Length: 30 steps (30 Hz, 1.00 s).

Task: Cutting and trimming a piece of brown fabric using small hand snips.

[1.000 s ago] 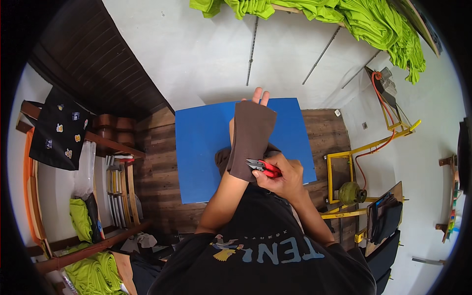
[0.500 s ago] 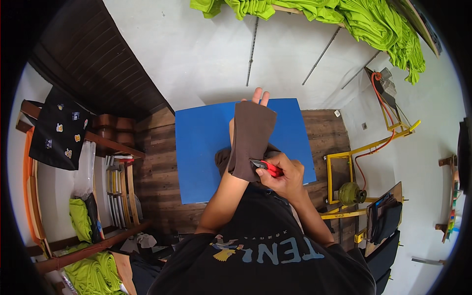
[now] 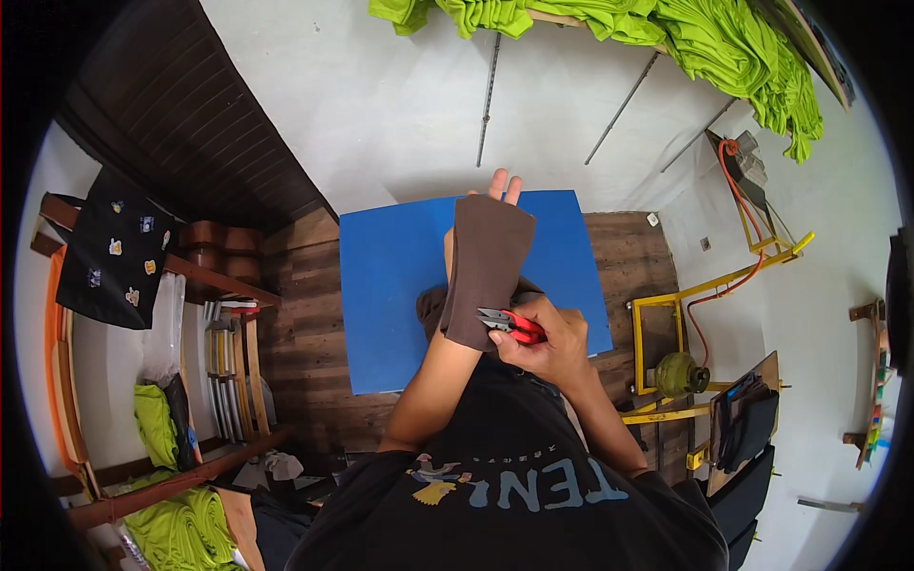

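Note:
Over the blue tabletop [image 3: 390,285], a dark brown folded cloth piece [image 3: 490,257] lies along my left hand [image 3: 505,186] and wrist. Two of that hand's fingers stick out straight past the far edge of the cloth, and some skin shows along its left side. The remaining fingers are behind the fabric, which the hand holds up. My right hand [image 3: 552,343] is closed around red-handled thread snips [image 3: 526,328]. Their grey blades are spread apart and rest at the near right part of the cloth. More bunched dark fabric [image 3: 431,309] sits beneath, on the table.
Bright green cloths [image 3: 724,57] hang from a rack on the far wall. To the right stands a yellow metal frame [image 3: 657,305] with a green gas cylinder [image 3: 681,374] and orange hose. Shelving at left carries more green fabric [image 3: 181,528] and a black printed cloth [image 3: 119,252].
The snips' blades have come apart and shifted slightly left over the cloth. My left hand and the cloth stay where they were.

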Tool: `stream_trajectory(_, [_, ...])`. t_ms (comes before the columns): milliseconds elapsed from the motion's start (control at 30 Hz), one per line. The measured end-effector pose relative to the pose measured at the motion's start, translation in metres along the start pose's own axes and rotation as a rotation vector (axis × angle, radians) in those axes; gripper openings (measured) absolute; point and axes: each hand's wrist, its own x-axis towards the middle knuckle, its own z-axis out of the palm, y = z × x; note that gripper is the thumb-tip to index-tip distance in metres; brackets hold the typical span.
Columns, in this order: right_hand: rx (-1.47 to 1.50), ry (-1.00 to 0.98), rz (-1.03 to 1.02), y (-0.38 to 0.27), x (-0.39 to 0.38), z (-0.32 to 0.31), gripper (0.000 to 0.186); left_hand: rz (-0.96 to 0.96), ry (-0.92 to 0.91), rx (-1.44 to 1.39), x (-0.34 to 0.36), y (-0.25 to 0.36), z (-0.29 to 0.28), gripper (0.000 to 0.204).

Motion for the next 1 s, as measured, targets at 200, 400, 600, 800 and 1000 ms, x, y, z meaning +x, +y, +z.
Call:
stream_trajectory(200, [-0.014, 0.002, -0.003, -0.001, 0.002, -0.001, 0.032, 0.077, 0.042, 0.593, 0.003, -0.001, -0.003, 0.023])
stream_trajectory(400, [0.097, -0.014, 0.105, 0.0, -0.002, 0.001, 0.03, 0.359, 0.063, 1.772, 0.003, -0.019, -0.01, 0.021])
stream_trajectory(600, [0.115, -0.034, 0.124, 0.003, -0.005, -0.001, 0.03, 0.352, 0.088, 3.361, 0.004, -0.021, -0.006, 0.022])
stream_trajectory(800, [0.033, -0.017, 0.016, 0.003, -0.002, 0.001, 0.032, 0.418, 0.171, 3.618, 0.004, -0.015, -0.005, 0.025])
stream_trajectory(1000, [-0.02, -0.018, 0.002, 0.0, 0.001, 0.001, 0.032, 0.425, 0.217, 3.444, 0.004, -0.013, -0.008, 0.027])
